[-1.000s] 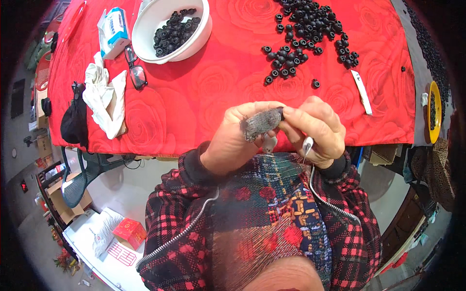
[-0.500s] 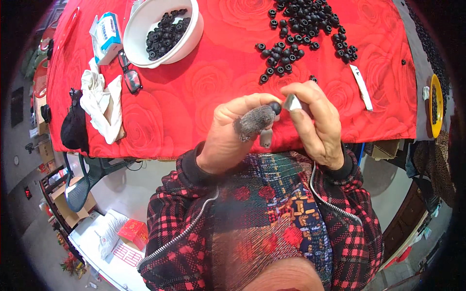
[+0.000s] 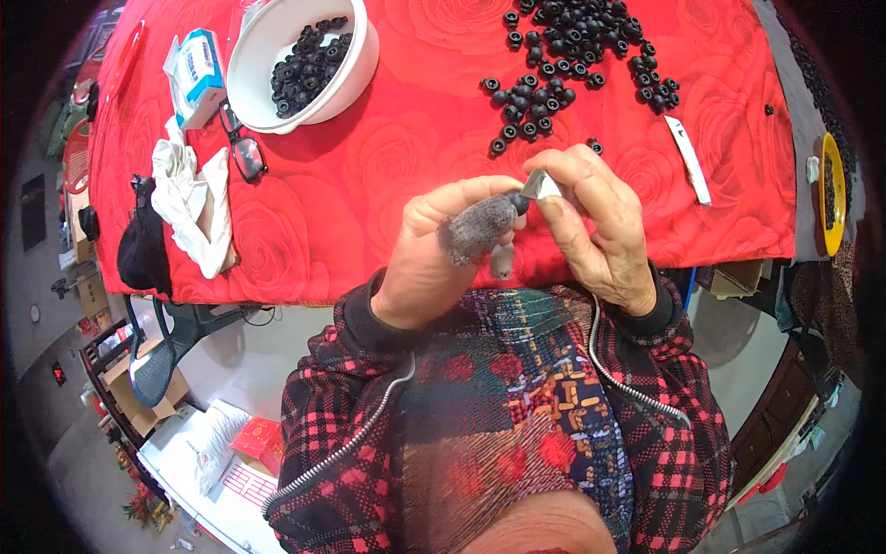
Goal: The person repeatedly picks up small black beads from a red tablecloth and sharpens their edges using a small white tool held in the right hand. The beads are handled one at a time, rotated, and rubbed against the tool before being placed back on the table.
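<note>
1. Hands work close together, to the right of the round white plastic bowl (image 3: 362, 69) and nearer the person than it is.
2. Left hand (image 3: 415, 245) pinches a small black rounded piece (image 3: 519, 202) at the fingertips; a dark grey fuzzy wrap (image 3: 480, 231) lies along its thumb side, and a pale finger cover (image 3: 502, 262) shows beneath.
3. Right hand (image 3: 595, 222) grips a pale, shiny wedge-shaped tool (image 3: 543, 186) between thumb and fingers. Its edge overlaps the piece in view; whether they touch is unclear.
4. Similar black pieces (image 3: 312, 72) fill part of the bowl, and a loose spread of black rounded pieces (image 3: 577, 46) lies well to its right on the tabletop (image 3: 295, 231), covered with red rose-patterned cloth.
5. Just beside the bowl, on its left, stands a blue-and-white box (image 3: 197, 78); black-framed glasses (image 3: 247, 159) lie on its near-left side.
6. Farther toward the person, left of the bowl, are a crumpled white cloth (image 3: 189, 198) and a bunched black cloth item (image 3: 143, 245).
7. Far right of the bowl lie a narrow white strip (image 3: 688, 162) and, beyond it, a yellow rounded dish (image 3: 840, 189) with dark contents.
</note>
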A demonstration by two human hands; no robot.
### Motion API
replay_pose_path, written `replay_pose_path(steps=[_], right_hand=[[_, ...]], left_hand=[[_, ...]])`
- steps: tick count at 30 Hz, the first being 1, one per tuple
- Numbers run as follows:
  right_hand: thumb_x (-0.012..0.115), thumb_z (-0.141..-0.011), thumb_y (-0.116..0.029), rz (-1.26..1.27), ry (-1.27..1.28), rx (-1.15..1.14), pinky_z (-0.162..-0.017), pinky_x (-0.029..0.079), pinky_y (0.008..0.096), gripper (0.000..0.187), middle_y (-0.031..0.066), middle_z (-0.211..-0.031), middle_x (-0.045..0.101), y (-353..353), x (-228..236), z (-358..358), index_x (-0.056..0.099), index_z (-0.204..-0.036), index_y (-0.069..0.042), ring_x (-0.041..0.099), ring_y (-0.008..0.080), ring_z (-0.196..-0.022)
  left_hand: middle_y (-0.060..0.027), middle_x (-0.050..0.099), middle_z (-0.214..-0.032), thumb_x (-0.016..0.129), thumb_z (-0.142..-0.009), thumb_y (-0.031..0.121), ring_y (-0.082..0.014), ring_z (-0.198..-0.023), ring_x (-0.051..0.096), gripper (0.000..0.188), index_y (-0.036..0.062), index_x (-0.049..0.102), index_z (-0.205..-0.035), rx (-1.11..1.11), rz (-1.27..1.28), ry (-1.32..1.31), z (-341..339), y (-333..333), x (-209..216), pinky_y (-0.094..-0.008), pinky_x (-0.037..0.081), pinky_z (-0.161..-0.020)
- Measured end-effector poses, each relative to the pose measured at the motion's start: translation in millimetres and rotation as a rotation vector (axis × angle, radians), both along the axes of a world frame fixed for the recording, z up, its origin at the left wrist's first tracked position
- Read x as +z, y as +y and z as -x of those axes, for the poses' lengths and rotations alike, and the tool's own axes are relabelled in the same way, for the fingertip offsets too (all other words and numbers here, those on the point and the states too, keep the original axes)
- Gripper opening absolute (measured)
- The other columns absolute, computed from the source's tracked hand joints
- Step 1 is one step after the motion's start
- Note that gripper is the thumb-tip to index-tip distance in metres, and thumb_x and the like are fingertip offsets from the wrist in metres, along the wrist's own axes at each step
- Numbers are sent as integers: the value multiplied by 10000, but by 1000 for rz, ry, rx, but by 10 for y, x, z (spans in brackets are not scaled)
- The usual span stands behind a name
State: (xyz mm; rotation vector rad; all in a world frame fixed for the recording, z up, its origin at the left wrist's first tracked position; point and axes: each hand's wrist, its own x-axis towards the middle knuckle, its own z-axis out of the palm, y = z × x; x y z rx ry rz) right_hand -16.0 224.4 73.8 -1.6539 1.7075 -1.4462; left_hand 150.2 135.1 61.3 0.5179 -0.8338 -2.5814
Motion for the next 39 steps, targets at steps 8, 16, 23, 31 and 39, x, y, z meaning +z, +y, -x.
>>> replay_pose_path(steps=[8,16,23,31,39], right_hand=[[605,-774,7,19,-2,41,-576,436,356,258,133,-770,532,-4,-51,42,577,-1030,28,536,278,-654],[602,-773,11,14,13,64,-575,436,352,271,129,-770,536,-9,-67,69,576,-1043,32,536,271,-653],[589,-791,6,6,-32,92,-561,428,345,251,121,-745,532,-15,-83,95,581,-1041,27,534,257,-633],[578,-807,0,-36,-94,87,-541,406,331,221,107,-724,507,-10,-117,92,587,-1026,20,510,239,-606],[595,-788,13,-8,-63,84,-556,421,339,251,116,-747,527,-18,-155,100,581,-1039,21,534,253,-637]], left_hand=[[-90,639,-946,561,-924,147,-120,-760,610,311,-34,575,-1176,-21,-14,20,3,-19,6,-263,514,-578],[-85,641,-938,557,-925,144,-119,-762,614,299,-31,582,-1167,-28,4,-8,15,-37,-3,-265,512,-581],[-75,639,-943,532,-932,147,-121,-780,615,289,-19,585,-1162,-35,-19,-21,28,-36,15,-272,512,-586],[-84,626,-969,636,-873,293,-158,-796,622,475,-38,531,-1197,-82,-36,-146,35,-72,5,-288,481,-586],[-74,639,-936,492,-957,183,-127,-787,610,292,-14,590,-1149,-36,-51,-99,43,-50,-33,-272,500,-613]])
